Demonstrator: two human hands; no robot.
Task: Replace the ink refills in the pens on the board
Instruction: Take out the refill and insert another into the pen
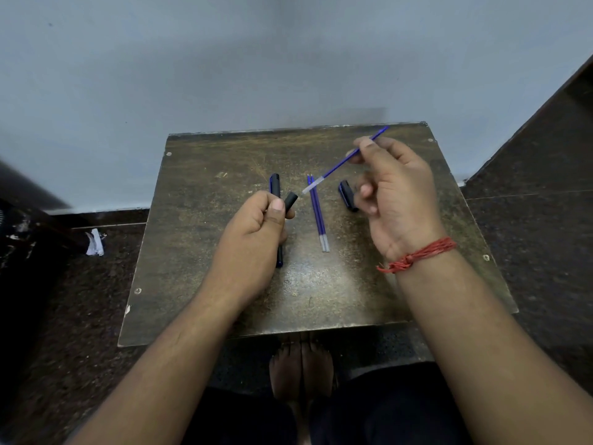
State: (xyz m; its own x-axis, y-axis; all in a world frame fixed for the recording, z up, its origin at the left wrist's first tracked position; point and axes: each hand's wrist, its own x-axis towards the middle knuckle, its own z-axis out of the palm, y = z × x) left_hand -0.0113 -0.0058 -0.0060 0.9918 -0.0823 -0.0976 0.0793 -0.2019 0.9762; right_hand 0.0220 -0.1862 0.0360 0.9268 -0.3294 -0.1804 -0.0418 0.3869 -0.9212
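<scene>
While the left hand curls round the black pen barrel, its open mouth pointing up and right, the right hand pinches a blue refill between thumb and fingertips, clear tip end just off the barrel's mouth, not yet in. Both hands hover above the surface, apart. Two more refills lie side by side in the middle, a second pen lies behind the left hand, and a dark cap sits by the right. That refill looks feather-light, thin and bendy, so I'd say a grip nearer the leading end steadies the aim; squeeze gently, since the smooth tube may slip or bow.
</scene>
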